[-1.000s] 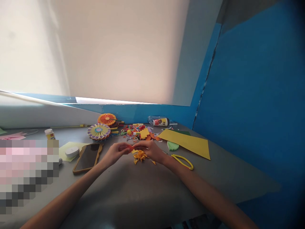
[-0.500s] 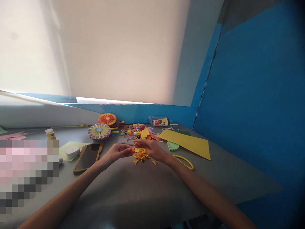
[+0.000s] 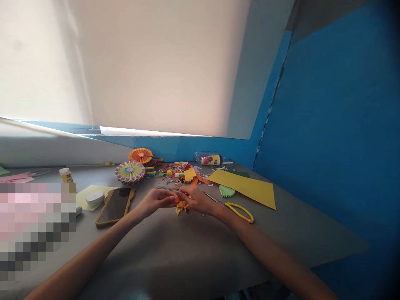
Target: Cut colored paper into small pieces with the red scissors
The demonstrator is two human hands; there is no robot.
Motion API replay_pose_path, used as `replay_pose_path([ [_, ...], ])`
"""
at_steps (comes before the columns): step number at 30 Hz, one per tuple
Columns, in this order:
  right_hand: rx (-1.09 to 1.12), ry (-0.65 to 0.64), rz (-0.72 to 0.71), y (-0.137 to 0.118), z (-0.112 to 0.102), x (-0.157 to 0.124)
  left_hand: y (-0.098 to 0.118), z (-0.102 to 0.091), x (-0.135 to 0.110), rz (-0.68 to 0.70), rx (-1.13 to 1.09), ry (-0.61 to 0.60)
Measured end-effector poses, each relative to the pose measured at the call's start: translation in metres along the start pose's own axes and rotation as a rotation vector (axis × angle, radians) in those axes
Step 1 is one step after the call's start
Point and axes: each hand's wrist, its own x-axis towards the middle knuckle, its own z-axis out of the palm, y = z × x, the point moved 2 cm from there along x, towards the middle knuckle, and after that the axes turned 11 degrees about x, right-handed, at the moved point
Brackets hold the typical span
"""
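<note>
My left hand point(image 3: 156, 200) and my right hand point(image 3: 198, 200) meet at the middle of the grey table point(image 3: 193, 254). Both pinch a small orange piece of paper point(image 3: 176, 199) between their fingertips. Right under them lies a little heap of folded orange-yellow paper pieces point(image 3: 182, 206), partly covered by my right hand. Yellow-handled scissors point(image 3: 239, 210) lie just right of my right wrist.
A phone in a tan case point(image 3: 114, 206) lies left of my hands, beside a white round tape roll point(image 3: 94, 198). Behind are paper rosettes point(image 3: 130, 172), coloured scraps point(image 3: 183, 171), a yellow sheet point(image 3: 246, 187), a green pleated leaf point(image 3: 226, 191), a glue bottle point(image 3: 210, 159). A blue wall stands at the right.
My right hand opened briefly half a second ago, then closed back onto the orange piece and dropped lower over the heap. My left hand kept its pinch.
</note>
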Motion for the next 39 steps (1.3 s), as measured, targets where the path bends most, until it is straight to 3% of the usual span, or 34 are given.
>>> replay_pose_path([
  [8,0.001,0.000,0.011,0.000,0.000,0.000,-0.006,0.000,0.003,-0.019,-0.014,-0.010],
  [15,-0.003,0.002,-0.001,-0.002,0.001,-0.001,0.001,0.004,-0.001,0.008,0.020,-0.028],
  [22,-0.081,0.076,-0.039,0.003,0.002,0.001,0.001,0.009,-0.002,-0.008,0.070,-0.072],
  [30,0.182,0.080,-0.036,-0.003,0.002,-0.001,-0.003,-0.003,0.003,0.004,0.066,0.102],
  [39,0.110,0.172,-0.138,0.002,0.003,0.000,-0.001,-0.002,0.002,0.016,0.029,0.078],
])
